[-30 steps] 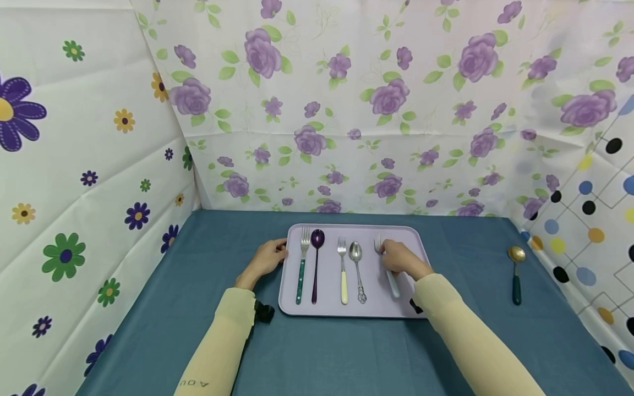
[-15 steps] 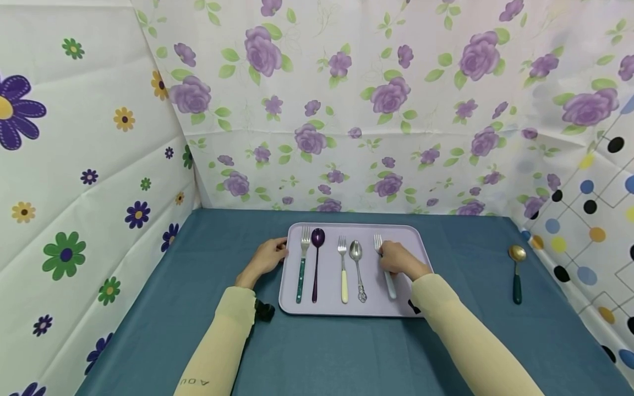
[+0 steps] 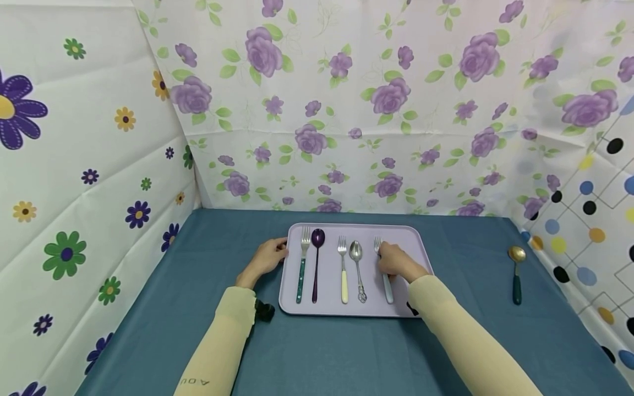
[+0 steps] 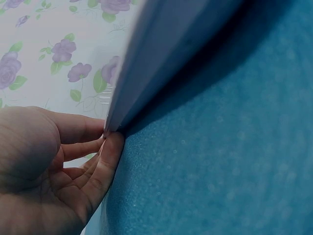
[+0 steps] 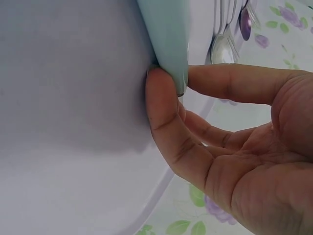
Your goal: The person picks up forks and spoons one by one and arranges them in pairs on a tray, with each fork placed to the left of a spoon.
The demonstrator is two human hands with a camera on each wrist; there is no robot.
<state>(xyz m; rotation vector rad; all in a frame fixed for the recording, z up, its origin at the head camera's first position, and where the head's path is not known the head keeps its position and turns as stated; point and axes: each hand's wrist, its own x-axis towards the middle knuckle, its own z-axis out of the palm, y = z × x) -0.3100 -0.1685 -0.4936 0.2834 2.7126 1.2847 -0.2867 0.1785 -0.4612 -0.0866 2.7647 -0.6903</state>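
Observation:
A fork with a pale blue handle (image 3: pixel 387 289) lies toward the right side of the lilac tray (image 3: pixel 329 308). My right hand (image 3: pixel 398 261) pinches it between thumb and finger where the handle meets the metal neck, as the right wrist view shows up close. At the tray's left edge, my left hand (image 3: pixel 267 256) grips the rim; thumb and fingers (image 4: pixel 82 128) meet there in the left wrist view. Left to right on the tray also lie a fork with a green dotted handle (image 3: pixel 300 280), a purple spoon (image 3: pixel 318 238), a fork with a yellow handle (image 3: pixel 344 286) and a silver spoon (image 3: pixel 355 251).
A gold spoon with a dark green handle (image 3: pixel 517 275) lies on the blue tablecloth (image 3: pixel 346 352) to the tray's right. A flowered cloth (image 3: pixel 307 176) hangs behind the table, and patterned cloths hang on both sides.
The pale-blue-handled fork has swung to stand straighter, its handle end shifting left. My right hand moved slightly left with it. The left hand stays at the tray's rim.

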